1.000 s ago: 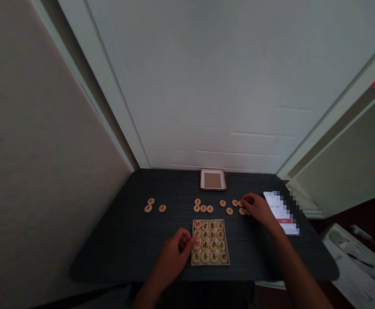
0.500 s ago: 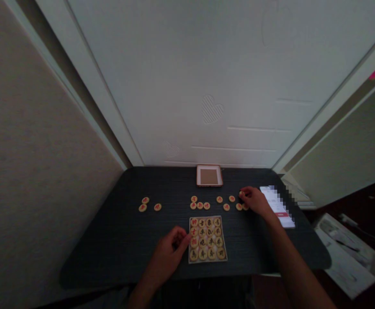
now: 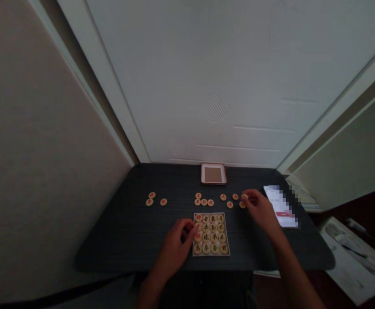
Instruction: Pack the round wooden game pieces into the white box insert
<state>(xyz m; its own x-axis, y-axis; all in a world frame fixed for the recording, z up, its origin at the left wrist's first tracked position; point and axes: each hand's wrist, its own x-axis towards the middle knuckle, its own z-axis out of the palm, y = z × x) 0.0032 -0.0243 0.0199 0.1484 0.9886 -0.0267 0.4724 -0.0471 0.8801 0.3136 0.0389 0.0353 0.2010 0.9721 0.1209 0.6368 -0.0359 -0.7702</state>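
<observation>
Nearest the camera, the left hand (image 3: 177,244) is seen resting on the dark desk (image 3: 126,240), its fingers curled narrowly against the left edge of a square tray (image 3: 210,254); whether anything is gripped there cannot be told, since the fingertips are hidden against the tray's side. The tray is filled with round chess pieces laid flat in four rows of four (red characters on some, black on others), and it lies at the middle of the desk's near half. Just beyond and to the right, the right hand (image 3: 260,210) is held low over the desk, and a single round piece (image 3: 244,196) is pinched at its fingertips, thumb and forefinger drawn close on it. Beside that piece a few loose pieces (image 3: 229,204) are scattered on the desk; a second cluster (image 3: 203,202) is found straight behind the tray, and a third group (image 3: 152,198) of three is set well apart to the left. A phone (image 3: 280,210) with a lit screen lies to the right of the right hand. At the far edge a small square box (image 3: 213,174) is placed against the pale door (image 3: 206,86)
</observation>
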